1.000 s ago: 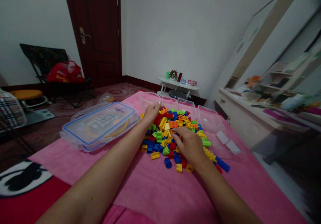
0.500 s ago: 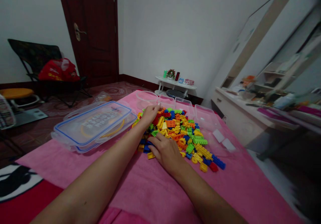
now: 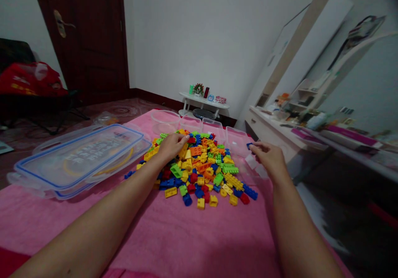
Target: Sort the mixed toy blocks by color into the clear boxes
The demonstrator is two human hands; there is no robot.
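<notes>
A pile of small plastic bricks (image 3: pixel 203 166) in red, yellow, green, blue and orange lies on a pink cloth (image 3: pixel 192 236). My left hand (image 3: pixel 171 144) rests on the pile's far left side, fingers curled over a yellow brick. My right hand (image 3: pixel 270 157) is raised to the right of the pile, above a clear container (image 3: pixel 238 139), and pinches a small blue brick (image 3: pixel 249 145) at its fingertips. Several clear containers stand in a row behind the pile.
A large clear box with a blue-rimmed lid (image 3: pixel 77 155) lies left of the pile. A round clear bowl (image 3: pixel 163 120) sits at the back. Beyond are a dark door (image 3: pixel 83 37), a small white table (image 3: pixel 203 101) and a cluttered dresser (image 3: pixel 280 120) on the right.
My right hand has left the front of the pile and moved right and up with a blue brick. My left hand stays on the pile. The view has swung right.
</notes>
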